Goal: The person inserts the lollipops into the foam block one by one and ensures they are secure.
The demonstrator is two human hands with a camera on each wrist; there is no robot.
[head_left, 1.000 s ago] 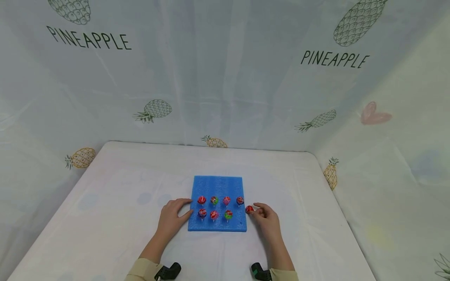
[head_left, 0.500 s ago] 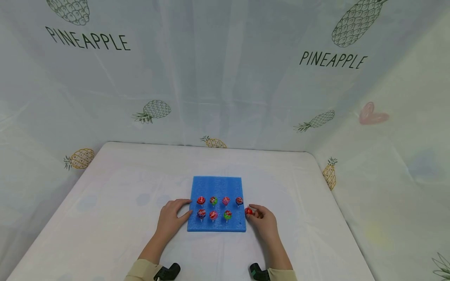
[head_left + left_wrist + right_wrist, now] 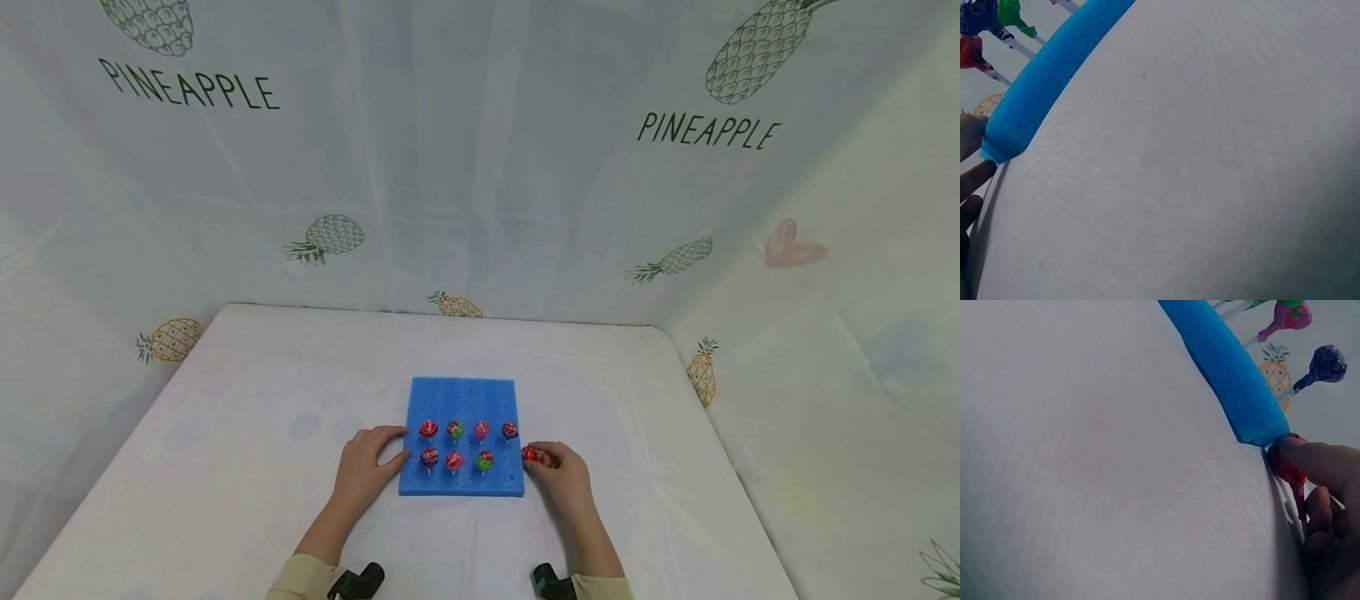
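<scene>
A blue foam board lies on the table, with several wrapped lollipops standing upright in it in two rows. My left hand touches the board's left edge with thumb and fingertips. In the left wrist view those fingers meet the foam's end. Beside the board's right edge, my right hand pinches a red-wrapped lollipop between thumb and fingers. The right wrist view shows its head close to the foam corner and its stick end pointing down, partly hidden by the fingers. Nearest it in the board stands a dark purple lollipop.
The white-covered table extends on all sides of the board. Behind it hangs a pale curtain printed with pineapples. Dark wrist cameras sit at both sleeves.
My right hand has brought the red lollipop slightly nearer to me, beside the board's right edge, and its fingers have closed more around it. The left hand has stayed in place.
</scene>
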